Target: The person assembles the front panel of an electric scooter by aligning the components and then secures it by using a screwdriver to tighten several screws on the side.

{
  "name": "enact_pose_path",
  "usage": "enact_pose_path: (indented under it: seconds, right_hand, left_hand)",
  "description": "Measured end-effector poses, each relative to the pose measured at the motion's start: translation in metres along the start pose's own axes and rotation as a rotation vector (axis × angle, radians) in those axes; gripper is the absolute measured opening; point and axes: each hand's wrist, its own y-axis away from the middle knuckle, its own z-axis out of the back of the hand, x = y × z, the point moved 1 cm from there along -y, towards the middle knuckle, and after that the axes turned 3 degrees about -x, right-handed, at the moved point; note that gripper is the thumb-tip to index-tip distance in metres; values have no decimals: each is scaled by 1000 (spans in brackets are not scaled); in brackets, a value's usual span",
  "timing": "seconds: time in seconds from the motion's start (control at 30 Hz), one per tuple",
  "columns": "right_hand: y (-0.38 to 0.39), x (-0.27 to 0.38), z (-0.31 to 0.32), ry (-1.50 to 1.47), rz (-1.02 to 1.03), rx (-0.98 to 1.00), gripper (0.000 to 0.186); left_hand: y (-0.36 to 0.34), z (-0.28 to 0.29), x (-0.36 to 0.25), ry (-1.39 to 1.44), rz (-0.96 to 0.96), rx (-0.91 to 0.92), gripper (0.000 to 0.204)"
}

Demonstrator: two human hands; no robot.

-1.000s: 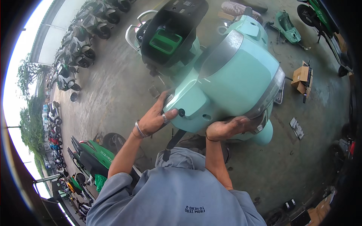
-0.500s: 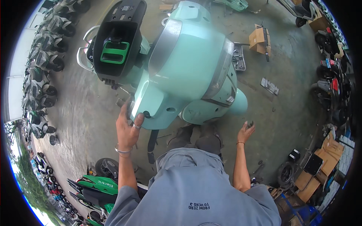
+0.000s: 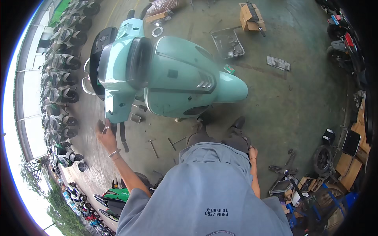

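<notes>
A mint-green scooter (image 3: 179, 74) stands before me, its front wheel cover pointing right. My left hand (image 3: 106, 137), wearing a ring and a bracelet, is closed around the near end of its handlebar (image 3: 118, 106), at the grip. Below the handlebar, a black lever (image 3: 124, 137) sticks out beside my fingers. My right hand (image 3: 253, 152) hangs low beside my thigh, touching or close to the trousers. Its fingers look curled together; anything inside them is too small to make out. Behind the handlebar, the scooter's dark seat section (image 3: 98, 59) is partly hidden.
T-handled tools (image 3: 152, 148) lie on the floor between me and the scooter. Beyond it are a metal tray (image 3: 227, 43), a cardboard box (image 3: 252, 17) and a flat silver part (image 3: 278, 63). Rows of scooters (image 3: 61, 78) line the left. A loose wheel (image 3: 323, 159) lies right.
My view has shifted, showing the scooter's front more fully and further left. My left hand stays at the handlebar end. My right hand has dropped to my thigh, its fingers drawn in.
</notes>
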Motion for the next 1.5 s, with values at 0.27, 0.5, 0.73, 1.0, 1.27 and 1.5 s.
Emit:
enact_pose_path:
  seconds: [0.27,0.5,0.73,1.0,1.27,1.5]
  right_hand:
    - [-88,45,180,-662,-197,-124,49]
    - [-134,38,240,-717,-206,-230,51]
    - [-151,60,206,-571,-303,-12,57]
    - [-243,85,212,471,-78,198,44]
    - [-357,393,270,-218,-76,164,49]
    - [-436,573,272,-240,137,207,50]
  left_hand:
    - [45,-97,-168,-163,-606,-133,74]
    - [35,-171,-157,-292,-528,-507,73]
    - [27,-195,-153,-268,-604,-812,56]
    - [22,-227,-168,-291,-556,-904,53]
    - [45,-208,-201,-363,-104,-786,69]
    - [59,-252,-253,-612,157,-670,90]
